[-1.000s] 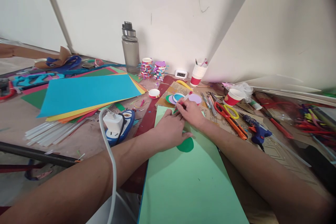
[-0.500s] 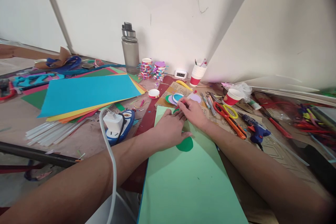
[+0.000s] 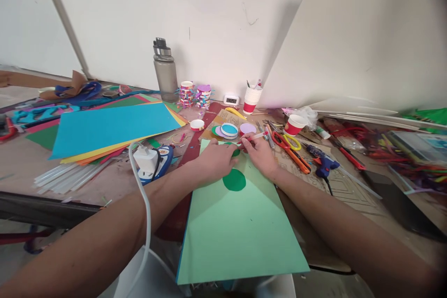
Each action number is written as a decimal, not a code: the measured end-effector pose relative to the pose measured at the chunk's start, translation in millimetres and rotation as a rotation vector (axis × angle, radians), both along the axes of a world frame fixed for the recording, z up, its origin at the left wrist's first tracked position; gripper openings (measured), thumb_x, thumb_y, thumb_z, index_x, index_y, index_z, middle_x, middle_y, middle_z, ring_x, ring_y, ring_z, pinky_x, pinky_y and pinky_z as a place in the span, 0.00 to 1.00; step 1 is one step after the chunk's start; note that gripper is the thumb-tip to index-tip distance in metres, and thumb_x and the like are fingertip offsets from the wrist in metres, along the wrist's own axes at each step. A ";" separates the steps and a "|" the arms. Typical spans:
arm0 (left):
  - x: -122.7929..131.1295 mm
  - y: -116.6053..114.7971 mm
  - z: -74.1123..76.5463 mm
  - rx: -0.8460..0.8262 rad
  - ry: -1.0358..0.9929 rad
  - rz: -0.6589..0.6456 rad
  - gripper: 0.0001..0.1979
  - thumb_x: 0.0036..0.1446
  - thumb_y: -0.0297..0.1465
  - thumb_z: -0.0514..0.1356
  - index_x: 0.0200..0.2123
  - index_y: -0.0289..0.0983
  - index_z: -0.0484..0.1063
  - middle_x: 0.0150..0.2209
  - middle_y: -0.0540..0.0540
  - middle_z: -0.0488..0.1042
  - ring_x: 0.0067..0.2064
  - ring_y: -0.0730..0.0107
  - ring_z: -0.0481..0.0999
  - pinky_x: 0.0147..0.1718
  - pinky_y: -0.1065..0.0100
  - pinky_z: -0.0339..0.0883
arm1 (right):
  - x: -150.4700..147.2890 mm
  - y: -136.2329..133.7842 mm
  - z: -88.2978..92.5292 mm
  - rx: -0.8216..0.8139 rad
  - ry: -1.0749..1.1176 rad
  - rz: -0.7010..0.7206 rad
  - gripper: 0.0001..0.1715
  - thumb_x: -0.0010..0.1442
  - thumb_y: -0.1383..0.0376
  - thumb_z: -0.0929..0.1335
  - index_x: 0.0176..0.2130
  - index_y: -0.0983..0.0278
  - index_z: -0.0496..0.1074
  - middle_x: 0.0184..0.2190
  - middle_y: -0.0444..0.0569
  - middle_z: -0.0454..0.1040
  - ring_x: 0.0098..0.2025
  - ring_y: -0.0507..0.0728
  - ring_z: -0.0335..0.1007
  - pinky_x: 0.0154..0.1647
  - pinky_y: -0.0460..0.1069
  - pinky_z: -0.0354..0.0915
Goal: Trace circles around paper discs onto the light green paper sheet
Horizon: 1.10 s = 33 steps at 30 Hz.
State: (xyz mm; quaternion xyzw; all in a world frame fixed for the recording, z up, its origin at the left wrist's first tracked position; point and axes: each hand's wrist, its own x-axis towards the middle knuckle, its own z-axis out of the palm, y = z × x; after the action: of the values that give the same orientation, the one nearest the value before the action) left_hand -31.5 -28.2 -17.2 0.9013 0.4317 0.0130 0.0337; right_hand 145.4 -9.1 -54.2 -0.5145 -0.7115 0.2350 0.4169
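Observation:
In the head view, my right hand pinches a slim clear pen with red ends, held nearly level. My left hand has its fingers curled at the pen's other end, close against my right fingertips. Both hands are over the far part of a light green sheet. A dark green paper circle lies on the sheet just below my hands. Another dark green piece shows between them, partly hidden. Beyond my fingers lie a white-rimmed blue disc and a lilac circle.
Coloured sheets and glue sticks lie left, near a power strip with a white cable. A bottle, stacked paper cups and a clock stand behind. Right are scissors and a glue gun.
The pen now shows level between both hands; earlier it was mostly hidden by my fingers. My left hand has drawn back off the lower green circle. The view has shifted.

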 end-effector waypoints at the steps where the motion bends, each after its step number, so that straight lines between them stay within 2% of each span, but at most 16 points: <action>1: -0.7 2.6 1.4 -0.002 0.008 0.013 0.18 0.67 0.34 0.48 0.55 0.32 0.67 0.47 0.36 0.79 0.47 0.52 0.78 0.52 0.52 0.61 | -0.2 -0.3 -0.7 -0.001 -0.008 -0.005 0.11 0.66 0.57 0.61 0.38 0.59 0.68 0.30 0.48 0.79 0.35 0.58 0.77 0.41 0.53 0.71; 3: -2.6 10.3 3.4 -0.016 0.013 0.047 0.17 0.66 0.29 0.48 0.55 0.35 0.67 0.46 0.38 0.80 0.47 0.53 0.79 0.48 0.56 0.65 | -0.7 -0.4 -0.6 -0.005 -0.038 -0.017 0.10 0.66 0.59 0.61 0.38 0.60 0.68 0.31 0.48 0.79 0.35 0.58 0.77 0.41 0.53 0.70; 5: -4.5 20.7 4.9 -0.040 0.018 0.065 0.18 0.63 0.24 0.49 0.53 0.39 0.69 0.49 0.42 0.79 0.48 0.56 0.78 0.44 0.61 0.66 | -1.1 -0.7 1.0 -0.002 -0.078 -0.025 0.10 0.66 0.61 0.61 0.37 0.60 0.69 0.32 0.49 0.80 0.36 0.57 0.78 0.41 0.52 0.69; 9: -6.4 42.0 8.4 -0.106 -0.042 0.031 0.18 0.60 0.24 0.53 0.51 0.43 0.72 0.53 0.51 0.78 0.53 0.64 0.76 0.45 0.69 0.67 | -1.4 -2.3 5.1 -0.013 -0.114 -0.045 0.08 0.67 0.64 0.62 0.38 0.61 0.70 0.32 0.48 0.81 0.36 0.57 0.78 0.41 0.50 0.68; 13: -7.3 55.8 12.5 -0.115 -0.092 0.080 0.17 0.59 0.25 0.55 0.48 0.43 0.76 0.49 0.52 0.80 0.49 0.67 0.78 0.42 0.73 0.67 | -1.6 -4.4 8.4 -0.039 -0.141 -0.053 0.09 0.67 0.65 0.62 0.38 0.62 0.71 0.31 0.48 0.81 0.36 0.56 0.79 0.40 0.49 0.67; 19: -8.4 71.9 14.0 -0.129 -0.140 0.054 0.11 0.55 0.30 0.61 0.41 0.43 0.79 0.42 0.53 0.83 0.42 0.70 0.79 0.36 0.75 0.67 | -0.7 -4.4 7.6 0.019 -0.180 -0.038 0.10 0.67 0.65 0.62 0.38 0.63 0.72 0.32 0.49 0.81 0.37 0.57 0.78 0.41 0.50 0.66; 23: -8.2 79.9 9.7 -0.184 -0.186 0.046 0.12 0.49 0.30 0.64 0.39 0.41 0.80 0.39 0.52 0.83 0.39 0.70 0.80 0.33 0.75 0.65 | 0.4 -3.4 5.3 0.020 -0.158 -0.017 0.10 0.67 0.63 0.62 0.39 0.63 0.72 0.32 0.50 0.81 0.37 0.58 0.78 0.42 0.51 0.67; 29: -14.0 77.6 -1.0 -0.213 -0.276 -0.001 0.09 0.50 0.32 0.64 0.35 0.43 0.82 0.35 0.54 0.82 0.35 0.72 0.78 0.29 0.75 0.63 | 1.0 -3.4 4.0 0.043 -0.154 0.001 0.11 0.67 0.61 0.61 0.37 0.61 0.70 0.32 0.50 0.81 0.38 0.58 0.78 0.44 0.52 0.67; 33: -16.6 75.9 -6.9 -0.196 -0.269 -0.026 0.08 0.51 0.33 0.65 0.35 0.43 0.83 0.37 0.53 0.83 0.39 0.70 0.78 0.32 0.74 0.63 | 1.9 -6.3 5.3 0.077 -0.113 -0.002 0.12 0.66 0.58 0.61 0.38 0.61 0.70 0.31 0.49 0.79 0.36 0.58 0.76 0.42 0.52 0.67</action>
State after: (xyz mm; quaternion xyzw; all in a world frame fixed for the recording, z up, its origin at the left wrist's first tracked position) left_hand -48.1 47.7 -24.2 0.8893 0.4107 0.0910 0.1793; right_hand 147.2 -15.4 -49.0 -0.5113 -0.7417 0.1779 0.3959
